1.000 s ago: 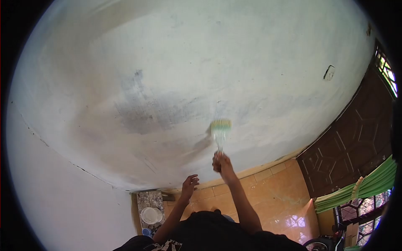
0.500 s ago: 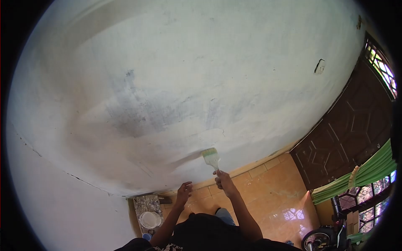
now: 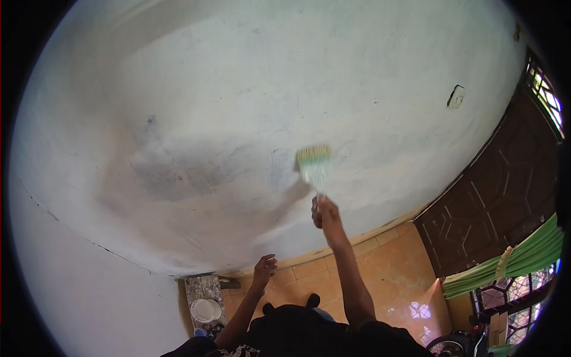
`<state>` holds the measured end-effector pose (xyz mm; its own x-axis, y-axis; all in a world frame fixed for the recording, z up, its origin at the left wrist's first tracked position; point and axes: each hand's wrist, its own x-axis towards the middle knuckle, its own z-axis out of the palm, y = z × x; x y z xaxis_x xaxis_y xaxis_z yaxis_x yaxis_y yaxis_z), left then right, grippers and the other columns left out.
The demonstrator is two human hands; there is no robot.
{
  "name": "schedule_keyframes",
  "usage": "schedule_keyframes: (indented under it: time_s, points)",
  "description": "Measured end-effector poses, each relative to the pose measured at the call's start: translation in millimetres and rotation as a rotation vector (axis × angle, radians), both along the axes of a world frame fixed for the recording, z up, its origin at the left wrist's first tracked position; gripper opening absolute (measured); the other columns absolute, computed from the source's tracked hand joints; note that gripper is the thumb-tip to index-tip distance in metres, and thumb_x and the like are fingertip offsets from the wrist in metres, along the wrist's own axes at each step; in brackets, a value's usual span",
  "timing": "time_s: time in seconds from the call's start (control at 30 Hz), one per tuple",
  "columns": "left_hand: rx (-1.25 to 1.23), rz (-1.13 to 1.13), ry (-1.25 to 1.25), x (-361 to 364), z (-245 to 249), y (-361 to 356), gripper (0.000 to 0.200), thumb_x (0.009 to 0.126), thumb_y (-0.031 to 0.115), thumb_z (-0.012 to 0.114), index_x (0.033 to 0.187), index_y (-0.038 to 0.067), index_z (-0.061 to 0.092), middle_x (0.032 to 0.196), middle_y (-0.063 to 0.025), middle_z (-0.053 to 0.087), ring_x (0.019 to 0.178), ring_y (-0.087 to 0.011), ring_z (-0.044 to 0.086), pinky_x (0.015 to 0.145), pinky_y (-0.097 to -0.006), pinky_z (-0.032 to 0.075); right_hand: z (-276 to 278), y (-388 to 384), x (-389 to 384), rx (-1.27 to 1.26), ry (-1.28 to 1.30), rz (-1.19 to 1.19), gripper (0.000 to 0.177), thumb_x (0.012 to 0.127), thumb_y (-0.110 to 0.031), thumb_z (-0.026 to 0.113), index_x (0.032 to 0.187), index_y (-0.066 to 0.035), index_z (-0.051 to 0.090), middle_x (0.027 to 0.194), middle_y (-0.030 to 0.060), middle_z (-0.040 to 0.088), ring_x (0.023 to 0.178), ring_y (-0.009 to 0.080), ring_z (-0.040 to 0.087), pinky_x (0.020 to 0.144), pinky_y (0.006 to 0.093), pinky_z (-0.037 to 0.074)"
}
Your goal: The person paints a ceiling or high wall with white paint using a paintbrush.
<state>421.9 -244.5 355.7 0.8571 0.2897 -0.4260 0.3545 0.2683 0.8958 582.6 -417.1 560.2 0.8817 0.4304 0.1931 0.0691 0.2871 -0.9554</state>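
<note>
My right hand is closed around the handle of a wide paintbrush. Its pale bristles, greenish toward the base, point up and lie against the whitish wall. A shadow of the brush and arm falls to their left. Bluish-grey patches show through the paint to the left of the bristles. Lower down, near the foot of the wall, my left hand hangs with loosely bent fingers apart and nothing in them.
At the lower left, a white tub rests on a paint-spattered bench, with a blue container beside it. Orange tiles cover the floor. On the right are a dark door, a green curtain and part of a motorbike. A switch is on the wall.
My right hand has carried the brush up the wall and slightly right, with the arm stretched further out. The left hand has barely moved; the view has shifted a little.
</note>
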Motion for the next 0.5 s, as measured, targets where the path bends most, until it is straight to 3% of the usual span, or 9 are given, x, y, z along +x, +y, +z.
schedule_keyframes:
  time_s: [0.13,0.27,0.3,0.37,0.5]
  points:
    - [0.000,0.024,0.003,14.5,-2.1,-21.9,0.034,0.095,0.029,0.057,0.126,0.014,0.056,0.108,-0.0031,0.062,0.096,-0.0149,0.059,0.080,-0.0312,0.047,-118.3,-21.7,-26.2,-0.094,0.344,0.064,0.040,0.099,-0.052,0.041,0.082,-0.016,0.044,0.060,-0.0090,0.031,0.047,0.0021,0.026,0.042,0.0208,0.021]
    - [0.024,0.055,-0.009,23.3,-1.8,-38.8,0.033,0.096,0.030,0.057,0.125,0.015,0.056,0.109,-0.0035,0.062,0.095,-0.0154,0.059,0.080,-0.0322,0.048,-220.4,-51.5,-48.5,-0.231,0.720,0.146,0.031,0.101,-0.043,0.044,0.093,-0.013,0.048,0.061,-0.0081,0.034,0.047,0.0030,0.030,0.042,0.0197,0.023]
    - [0.037,0.061,-0.011,25.5,-0.9,-41.7,0.033,0.096,0.030,0.057,0.125,0.015,0.056,0.109,-0.0035,0.062,0.095,-0.0155,0.059,0.080,-0.0324,0.048,-217.4,-52.1,-49.3,-0.300,0.790,0.145,0.030,0.101,-0.041,0.044,0.095,-0.013,0.049,0.061,-0.0079,0.034,0.047,0.0032,0.030,0.043,0.0198,0.023]
    - [0.053,0.102,-0.016,30.3,1.3,-48.2,0.033,0.096,0.030,0.057,0.125,0.015,0.056,0.108,-0.0034,0.063,0.095,-0.0154,0.059,0.080,-0.0321,0.047,-209.3,-52.0,-35.2,-0.294,0.697,0.159,0.028,0.101,-0.039,0.043,0.098,-0.011,0.049,0.061,-0.0075,0.034,0.048,0.0032,0.030,0.044,0.0197,0.023]
    - [0.052,0.167,-0.047,31.7,4.2,-52.9,0.032,0.096,0.029,0.056,0.125,0.015,0.056,0.106,-0.0025,0.063,0.095,-0.0150,0.059,0.078,-0.0310,0.047,-105.6,-55.2,-22.9,-0.149,0.654,0.298,0.026,0.102,-0.035,0.042,0.101,-0.010,0.049,0.061,-0.0078,0.033,0.049,0.0025,0.028,0.045,0.0193,0.023]
